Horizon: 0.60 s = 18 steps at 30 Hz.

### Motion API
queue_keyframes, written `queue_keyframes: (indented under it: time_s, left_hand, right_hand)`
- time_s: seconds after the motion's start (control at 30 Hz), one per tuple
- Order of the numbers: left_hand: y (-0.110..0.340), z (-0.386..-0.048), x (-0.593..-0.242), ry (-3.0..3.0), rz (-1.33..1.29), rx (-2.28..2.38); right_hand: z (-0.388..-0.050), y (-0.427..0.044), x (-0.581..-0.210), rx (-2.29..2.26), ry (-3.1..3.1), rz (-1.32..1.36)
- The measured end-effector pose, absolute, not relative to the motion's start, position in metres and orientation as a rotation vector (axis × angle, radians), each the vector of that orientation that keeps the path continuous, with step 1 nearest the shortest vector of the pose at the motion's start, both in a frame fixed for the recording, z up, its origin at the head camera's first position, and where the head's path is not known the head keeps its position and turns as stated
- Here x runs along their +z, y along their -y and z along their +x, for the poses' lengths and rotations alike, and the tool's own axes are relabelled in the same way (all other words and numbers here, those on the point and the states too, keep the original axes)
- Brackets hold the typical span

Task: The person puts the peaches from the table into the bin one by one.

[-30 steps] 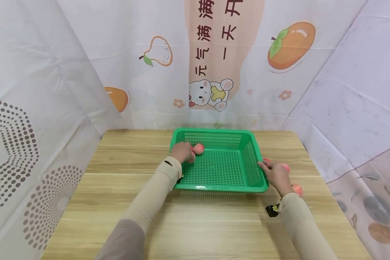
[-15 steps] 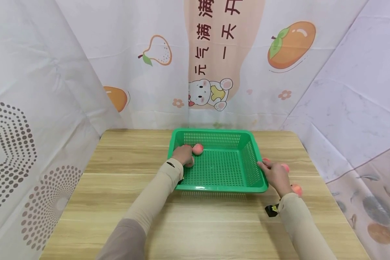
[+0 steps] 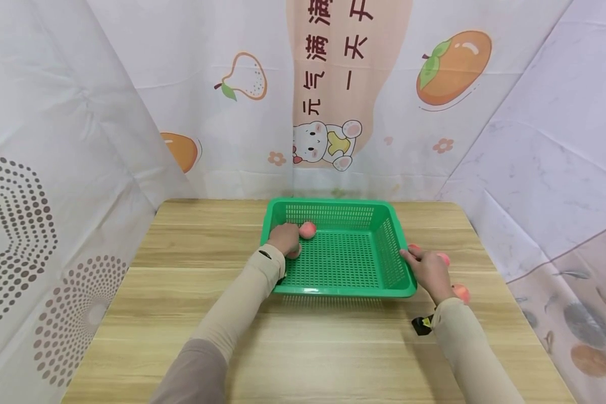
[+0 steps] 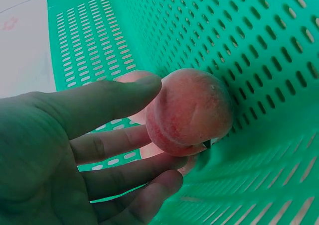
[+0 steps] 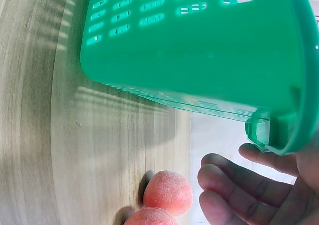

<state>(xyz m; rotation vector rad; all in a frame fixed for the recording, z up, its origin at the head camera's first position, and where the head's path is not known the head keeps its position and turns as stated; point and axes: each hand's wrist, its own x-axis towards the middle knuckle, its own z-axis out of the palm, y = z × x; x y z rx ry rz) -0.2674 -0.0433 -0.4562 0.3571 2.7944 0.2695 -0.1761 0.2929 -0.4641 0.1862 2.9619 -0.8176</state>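
A green plastic basket point(image 3: 333, 292) with slotted walls stands on the wooden table. Inside its left end my left hand point(image 3: 284, 240) holds a pinkish-red peach point(image 4: 192, 110), thumb on one side and fingers curled against the other. Parts of other peaches show behind that one in the left wrist view, partly covered by the fingers. Another peach point(image 3: 307, 230) lies in the basket just right of the hand. At the basket's right side my right hand point(image 3: 428, 272) grips the rim with thumb and forefinger; in the right wrist view its other fingers point(image 5: 239, 185) are loosely bent below the rim.
Several peaches lie on the table point(image 3: 328, 353) right of the basket, around the right hand, among them one peach point(image 3: 461, 293) by the wrist and another peach point(image 5: 168, 192) near the fingers. A printed curtain point(image 3: 222, 140) hangs behind the table.
My left hand has shifted slightly down and left inside the basket, toward its left wall. The right hand stays at the rim, and the basket has not visibly moved.
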Motion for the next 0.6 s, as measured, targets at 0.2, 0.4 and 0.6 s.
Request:
queue_keyframes:
  time_s: [0.2, 0.4, 0.6]
  left_hand:
    - [0.046, -0.268, -0.452, -2.781, 0.356, 0.281]
    - [0.048, -0.266, -0.443, -2.773, 0.329, 0.371]
    - [0.05, -0.266, -0.438, -2.792, 0.348, 0.412]
  right_hand:
    - [-0.178, -0.293, -0.465, -0.81, -2.947, 0.205]
    - [-0.179, -0.293, -0.464, -0.806, -2.937, 0.218]
    - [-0.178, -0.292, -0.464, -0.812, -2.918, 0.232]
